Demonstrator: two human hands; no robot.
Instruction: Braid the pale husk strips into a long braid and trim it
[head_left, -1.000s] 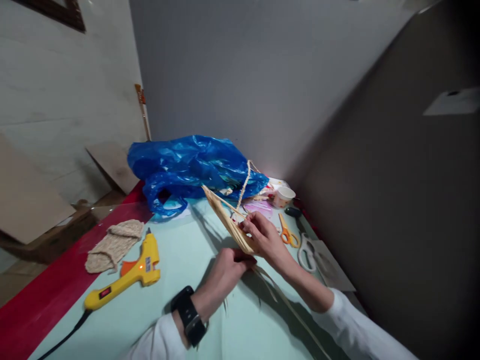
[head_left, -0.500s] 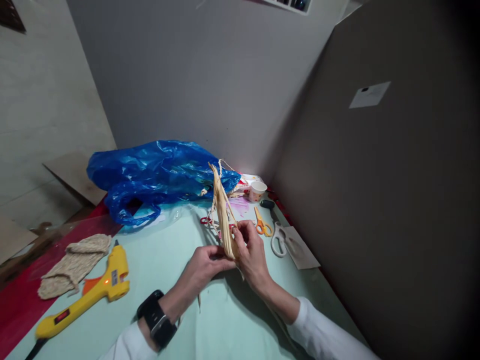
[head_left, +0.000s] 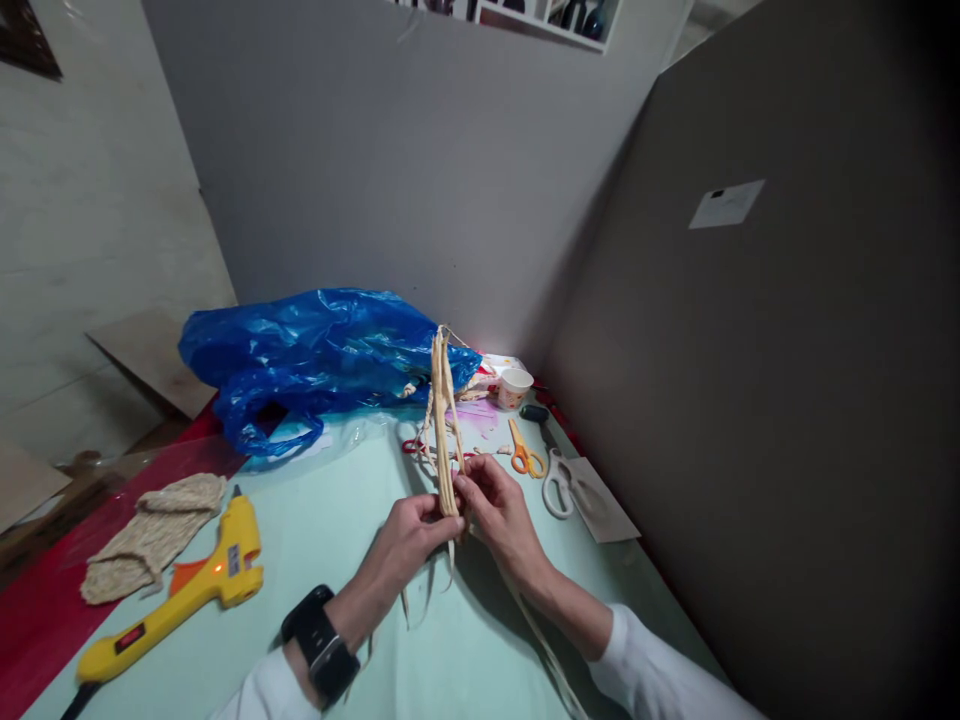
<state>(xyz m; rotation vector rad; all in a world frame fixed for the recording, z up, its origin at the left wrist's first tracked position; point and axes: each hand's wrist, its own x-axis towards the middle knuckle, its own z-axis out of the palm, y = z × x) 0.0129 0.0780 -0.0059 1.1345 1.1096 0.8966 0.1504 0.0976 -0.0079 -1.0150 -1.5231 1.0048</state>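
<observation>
A pale bundle of dried straw strands (head_left: 442,420) stands nearly upright in the middle, its top against the blue bag. My left hand (head_left: 416,535) is closed round its lower end, thumb across the front. Fingers pinched, my right hand (head_left: 499,515) grips the bundle's right side low down, close to the left fingertips. The exact pinch point is partly hidden. A long loose strand (head_left: 544,640) trails under my right forearm toward the near edge, and thin ends dangle below the left hand. A thin braided cord hangs beside the bundle.
A yellow glue gun (head_left: 187,590) with its light lit lies at left by a woven straw piece (head_left: 154,535). Behind is a blue plastic bag (head_left: 315,345). To the right are orange scissors (head_left: 527,455), grey-handled scissors (head_left: 559,485), a paper cup (head_left: 514,388) and a card (head_left: 604,500).
The bundle has turned more upright and its strands now spread apart at the top. My right hand has shifted slightly down and left. The long strand shows more plainly at lower right.
</observation>
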